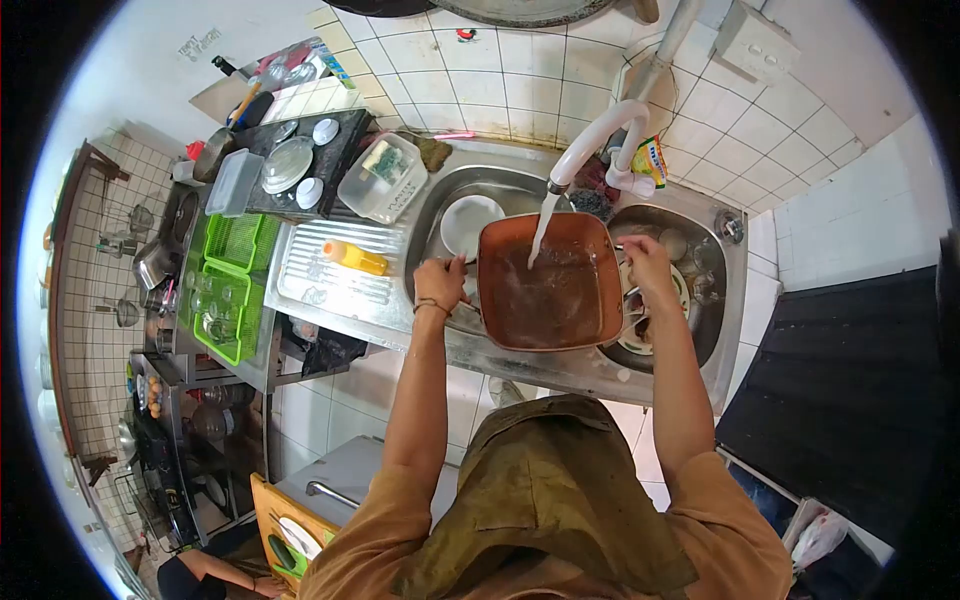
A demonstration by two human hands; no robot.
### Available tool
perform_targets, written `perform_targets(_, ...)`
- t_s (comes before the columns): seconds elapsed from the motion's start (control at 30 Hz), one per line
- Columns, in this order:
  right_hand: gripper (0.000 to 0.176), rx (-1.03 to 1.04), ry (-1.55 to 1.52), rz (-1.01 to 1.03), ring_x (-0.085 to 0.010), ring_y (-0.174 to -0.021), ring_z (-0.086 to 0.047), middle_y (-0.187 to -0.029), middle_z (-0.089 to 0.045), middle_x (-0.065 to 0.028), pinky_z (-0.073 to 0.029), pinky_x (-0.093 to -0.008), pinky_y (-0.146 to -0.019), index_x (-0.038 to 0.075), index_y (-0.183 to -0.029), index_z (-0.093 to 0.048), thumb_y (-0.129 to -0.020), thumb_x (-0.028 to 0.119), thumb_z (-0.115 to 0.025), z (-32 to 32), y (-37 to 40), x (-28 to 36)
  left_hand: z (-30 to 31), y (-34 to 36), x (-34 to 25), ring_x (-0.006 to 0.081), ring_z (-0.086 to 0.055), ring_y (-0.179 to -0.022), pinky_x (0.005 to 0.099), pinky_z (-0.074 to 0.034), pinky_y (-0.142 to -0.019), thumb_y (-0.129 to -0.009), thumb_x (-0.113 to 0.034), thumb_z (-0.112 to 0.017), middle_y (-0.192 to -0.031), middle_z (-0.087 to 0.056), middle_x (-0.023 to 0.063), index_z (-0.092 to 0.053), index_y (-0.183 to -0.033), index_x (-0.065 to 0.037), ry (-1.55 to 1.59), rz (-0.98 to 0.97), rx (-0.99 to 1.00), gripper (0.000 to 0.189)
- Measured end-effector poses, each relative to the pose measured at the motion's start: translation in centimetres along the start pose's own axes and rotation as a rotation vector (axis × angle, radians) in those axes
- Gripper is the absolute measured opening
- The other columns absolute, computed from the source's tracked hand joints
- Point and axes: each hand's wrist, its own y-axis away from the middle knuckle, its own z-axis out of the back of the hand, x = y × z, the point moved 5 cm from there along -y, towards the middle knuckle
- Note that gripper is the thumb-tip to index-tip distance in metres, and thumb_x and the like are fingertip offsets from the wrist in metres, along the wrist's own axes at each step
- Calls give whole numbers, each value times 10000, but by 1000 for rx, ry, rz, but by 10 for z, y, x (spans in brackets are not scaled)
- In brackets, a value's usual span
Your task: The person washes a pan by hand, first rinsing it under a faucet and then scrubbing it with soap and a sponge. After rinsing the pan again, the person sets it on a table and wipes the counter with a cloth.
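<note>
A square, copper-coloured pan (575,310) is held over the double sink, roughly level, with shallow water in its bottom. My left hand (440,284) is closed on the pan's left handle. On the opposite side, my right hand (648,266) grips the right handle, thumb and fingers pressed together. Water runs from the white curved faucet (590,150) into the pan. Beside the pan, a white bowl (470,222) sits in the left basin. Plates and other dishes, partly hidden by my right hand and forearm, lie in the right basin (715,325).
On the ribbed drainboard (300,295) lies a yellow bottle (356,258). A plastic tub (380,180) with a sponge stands behind it. Green baskets (225,310) are at the left. A co-worker's arm (225,572) shows near a wooden board (275,515) at lower left.
</note>
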Motion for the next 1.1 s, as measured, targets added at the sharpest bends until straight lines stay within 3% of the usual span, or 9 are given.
perform_targets(0.2, 185, 54, -34, 12, -142, -737, -592, -860, -684, -73, -470, -291, -696, 3, -997, -692, -899, 77, -554, -28, -18, 24, 38, -14, -23, 255, -667, -510, 349, -531, -563, -922, -362, -572, -640, -670, 152, -717, -794, 5, -67, -11, -24, 414)
perform_targets(0.3, 201, 113, -1, -10, -147, -728, -602, -809, -668, -72, -477, -299, -683, 23, -1019, -685, -897, 128, -563, -54, -22, 21, 77, -18, -31, 242, -662, -502, 351, -519, -543, -920, -343, -574, -634, -668, 142, -710, -773, 13, -397, -238, -194, 409)
perform_targets(0.4, 259, 130, -13, 22, -149, -678, -601, -779, -644, -72, -482, -303, -632, 40, -1064, -669, -904, 217, -567, -84, -23, 13, 113, 8, -72, 206, -621, -448, 340, -472, -474, -917, -257, -592, -559, -625, 119, -656, -929, 24, -82, -89, -242, 288)
perform_targets(0.5, 290, 261, -45, -43, -169, -722, -620, -851, -666, -92, -489, -311, -676, 36, -1082, -656, -919, 253, -552, -126, -37, -7, 136, 33, -123, 188, -584, -408, 334, -426, -420, -913, -203, -598, -535, -599, 103, -567, -1008, 3, 33, -196, -411, 228)
perform_targets(0.53, 229, 300, -166, -15, -92, -653, -494, -764, -562, 4, -407, -269, -583, 24, -1061, -631, -939, 194, -538, -137, -25, 5, 139, 36, -134, 159, -550, -386, 317, -379, -384, -908, -156, -600, -516, -572, 75, -506, -1000, -25, 101, -226, -419, 185)
perform_targets(0.6, 232, 296, -231, 73, -90, -661, -496, -775, -572, 2, -410, -279, -587, 19, -1054, -627, -948, 204, -536, -187, -50, -32, 142, 41, -152, 147, -522, -376, 314, -369, -377, -902, -140, -607, -517, -567, 64, -509, -998, -30, 155, -265, -455, 176)
perform_targets(0.73, 237, 401, -253, 133, -99, -728, -516, -828, -591, -6, -438, -294, -647, 20, -1038, -624, -967, 222, -523, -203, -31, 11, 135, 57, -184, 106, -475, -415, 270, -334, -410, -893, -119, -618, -515, -546, 39, -511, -983, -49, 51, -435, -569, 156)
perform_targets(0.87, 109, 258, -284, 389, -192, -677, -597, -738, -608, -59, -472, -340, -644, 62, -798, -555, -883, 91, -494, -235, -56, -1, 119, 65, -187, 89, -451, -433, 260, -305, -433, -869, -93, -640, -503, -516, 29, -517, -966, -53, 76, -501, -573, 162)
perform_targets(1.1, 150, 488, -649, 329, -165, -789, -605, -839, -634, -37, -483, -345, -733, 75, -956, -621, -849, 70, -517, -275, -86, -48, 87, 86, -202, 78, -379, -402, 264, -259, -411, -841, -46, -667, -488, -434, 5, -525, -916, -59, -17, -691, -524, 162)
